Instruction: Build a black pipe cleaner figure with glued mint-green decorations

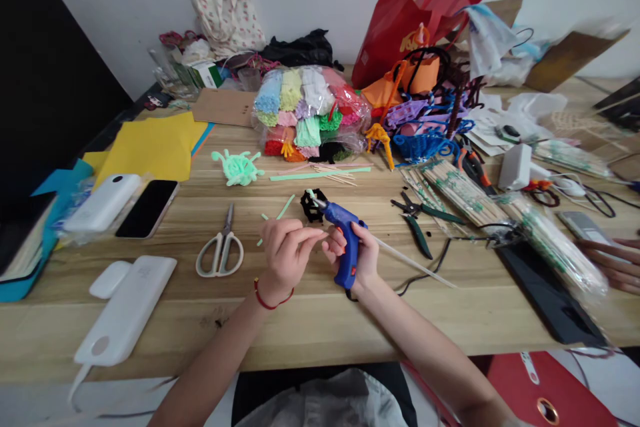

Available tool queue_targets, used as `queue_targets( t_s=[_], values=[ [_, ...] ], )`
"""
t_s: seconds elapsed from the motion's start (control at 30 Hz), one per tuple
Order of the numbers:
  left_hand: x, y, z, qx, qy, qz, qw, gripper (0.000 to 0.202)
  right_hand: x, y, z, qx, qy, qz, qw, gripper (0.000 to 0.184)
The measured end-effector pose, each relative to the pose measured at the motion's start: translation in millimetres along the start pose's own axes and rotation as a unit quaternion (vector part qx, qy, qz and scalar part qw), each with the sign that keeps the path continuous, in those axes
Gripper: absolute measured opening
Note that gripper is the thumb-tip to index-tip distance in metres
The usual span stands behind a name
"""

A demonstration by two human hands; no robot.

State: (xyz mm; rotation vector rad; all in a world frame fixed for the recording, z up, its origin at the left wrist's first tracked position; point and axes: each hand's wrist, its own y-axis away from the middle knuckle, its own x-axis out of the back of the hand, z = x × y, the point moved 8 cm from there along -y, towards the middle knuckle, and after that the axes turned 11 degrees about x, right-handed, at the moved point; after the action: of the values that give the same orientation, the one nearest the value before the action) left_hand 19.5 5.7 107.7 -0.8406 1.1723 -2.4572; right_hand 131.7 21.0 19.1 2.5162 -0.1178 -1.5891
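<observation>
My right hand (369, 255) is wrapped round a blue glue gun (347, 247), with a clear glue stick (413, 261) poking out of its back. The nozzle points up and left over a small black object (309, 209) with a bit of mint green at its top. My left hand (289, 247) is closed in a pinch close to my right fingers; what it holds, if anything, is too small to make out. A thin mint-green pipe cleaner (286, 205) lies beyond my left hand. White-handled scissors (220, 250) rest to the left, green-handled pliers (419, 233) to the right.
A fluffy mint-green bundle (239, 167) lies before a bag of colourful pipe cleaners (310, 113). A phone (148, 209) and white power bank (127, 310) sit left. Packs of wooden sticks (465, 193) lie right, where another person's hand (613, 263) rests. The gun's black cord (443, 253) crosses the table.
</observation>
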Motion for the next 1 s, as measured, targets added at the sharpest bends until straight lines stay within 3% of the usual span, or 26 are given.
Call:
queue_targets(
  t_s=[0.17,0.37,0.5,0.63,0.83,1.0],
  values=[
    [5.8,-3,-10,0.04,0.025,0.039,0.998,0.026,-3,-1,2,-0.033,-0.057,0.007,0.998,0.018],
    [-0.1,-9,-15,0.076,0.037,-0.002,0.996,0.014,-5,-3,0,-0.039,-0.081,-0.027,0.996,0.022],
    [1.6,-12,-15,0.064,0.043,-0.004,0.997,0.011,-9,-11,-27,-0.004,-0.111,-0.081,0.99,0.025],
    [4.7,-18,-21,0.073,0.047,0.006,0.996,0.007,-7,-21,-74,0.102,-0.138,-0.103,0.98,0.022],
    [4.4,-23,-61,0.183,0.122,0.039,0.975,0.018,8,-30,-108,0.176,-0.178,-0.075,0.965,0.014],
    [16.1,-25,-94,0.237,0.174,0.117,0.949,0.024,14,-32,-121,0.193,-0.216,-0.082,0.954,0.01]
  ],
)
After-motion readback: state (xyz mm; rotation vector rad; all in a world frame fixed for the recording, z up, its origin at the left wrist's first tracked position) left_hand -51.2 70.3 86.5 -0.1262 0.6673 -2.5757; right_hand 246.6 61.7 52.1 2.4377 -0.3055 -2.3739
